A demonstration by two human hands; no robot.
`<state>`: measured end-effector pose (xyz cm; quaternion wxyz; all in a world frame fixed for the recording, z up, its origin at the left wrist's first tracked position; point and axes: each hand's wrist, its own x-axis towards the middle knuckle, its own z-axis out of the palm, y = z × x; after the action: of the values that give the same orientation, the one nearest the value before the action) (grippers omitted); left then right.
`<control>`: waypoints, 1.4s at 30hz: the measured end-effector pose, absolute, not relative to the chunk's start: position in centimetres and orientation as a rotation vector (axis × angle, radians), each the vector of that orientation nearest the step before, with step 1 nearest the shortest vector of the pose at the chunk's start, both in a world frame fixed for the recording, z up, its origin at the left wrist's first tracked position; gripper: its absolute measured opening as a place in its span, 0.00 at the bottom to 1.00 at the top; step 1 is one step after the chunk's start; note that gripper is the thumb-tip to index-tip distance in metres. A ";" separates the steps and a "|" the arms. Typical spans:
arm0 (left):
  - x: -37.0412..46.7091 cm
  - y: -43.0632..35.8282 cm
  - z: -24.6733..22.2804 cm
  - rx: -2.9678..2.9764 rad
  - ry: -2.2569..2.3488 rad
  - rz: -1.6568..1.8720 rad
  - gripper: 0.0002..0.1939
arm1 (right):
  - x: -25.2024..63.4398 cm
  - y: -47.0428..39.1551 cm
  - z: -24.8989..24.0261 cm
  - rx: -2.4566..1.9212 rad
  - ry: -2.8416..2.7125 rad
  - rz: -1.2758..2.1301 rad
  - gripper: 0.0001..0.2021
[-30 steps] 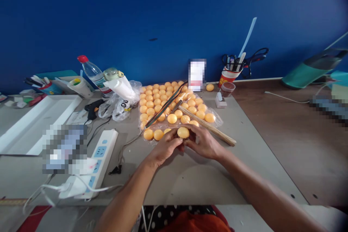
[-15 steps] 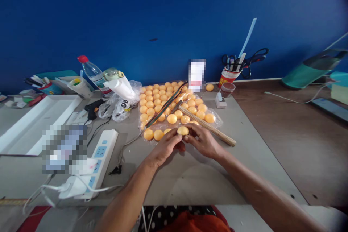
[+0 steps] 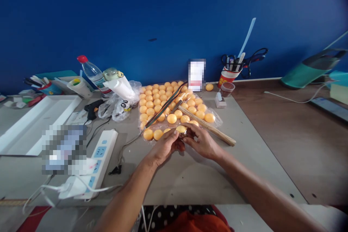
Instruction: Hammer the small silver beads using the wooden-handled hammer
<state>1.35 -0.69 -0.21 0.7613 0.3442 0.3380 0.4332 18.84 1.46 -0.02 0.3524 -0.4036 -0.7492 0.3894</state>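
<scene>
The ball (image 3: 181, 129) has turned, gripped between both partly closed hands (image 3: 166, 146) (image 3: 203, 143).

Just in front of the pack of orange balls (image 3: 157, 102), the left hand (image 3: 164, 148) and right hand (image 3: 202, 142) are covering much of the held ball (image 3: 181, 129); its dark, shiny lower part is appearing too small to identify. Coarse pixels are masking the upright panel (image 3: 197, 75) behind the pack and the flat device (image 3: 65, 146) to its left. Far right of the pack, the picture's edge is cutting off a dark slab (image 3: 332, 110).
</scene>
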 end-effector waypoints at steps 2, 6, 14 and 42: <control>1.4 -0.7 -0.3 0.753 0.740 0.934 0.21 | 18.8 1.4 0.0 -1.024 -1.939 1.029 0.23; 1.4 -0.7 -0.9 0.778 0.758 0.912 0.25 | 18.8 1.4 0.2 -1.049 -1.930 1.058 0.21; 1.4 -0.8 -0.6 0.969 0.861 0.985 0.25 | 19.1 1.7 0.6 -0.996 -1.875 1.119 0.16; 2.3 -0.9 -0.9 1.196 0.859 1.081 0.22 | 18.7 1.6 0.9 -0.887 -1.614 1.616 0.21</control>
<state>2.25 -0.94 -0.95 0.6110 0.5183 0.3723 0.4684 18.69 1.62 0.90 0.3386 -0.3406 -0.6198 0.6206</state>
